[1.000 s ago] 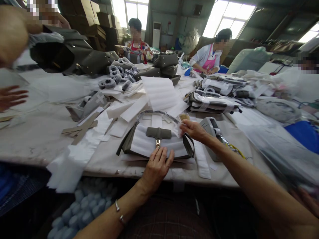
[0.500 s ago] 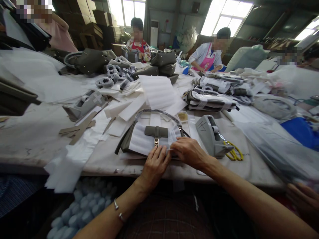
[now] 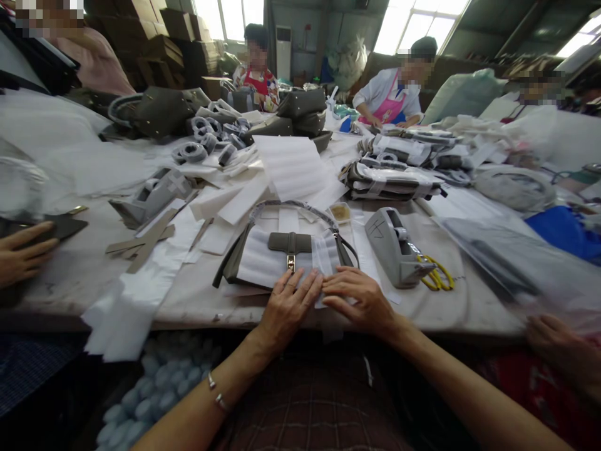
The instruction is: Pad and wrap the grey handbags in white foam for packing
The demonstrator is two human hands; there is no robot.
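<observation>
A dark olive handbag [image 3: 278, 242] lies in front of me at the table's near side, its flap and gold clasp [image 3: 292, 262] facing up. White foam sheet [image 3: 256, 257] covers much of its front, and clear film wraps the arched handle [image 3: 305, 205]. My left hand [image 3: 291, 307] rests with fingers stretched over the bag's lower edge, just below the clasp. Beside it, my right hand [image 3: 359, 295] has its fingers extended at the lower right corner, near a translucent strip [image 3: 323, 254]. Neither hand grips anything visible.
Right of the bag stands a grey tape dispenser [image 3: 389, 247] with yellow-handled scissors [image 3: 439, 274]. Another dispenser [image 3: 157, 194] and cardboard strips [image 3: 141, 247] lie left. Wrapped bags [image 3: 389, 181] are piled behind. Co-workers' hands show at the left [image 3: 23, 254] and right [image 3: 556, 341] edges.
My right hand's bent fingers have straightened and lowered at the bag's corner. My left hand stays on the lower edge. A co-worker's hand has come into view at the left.
</observation>
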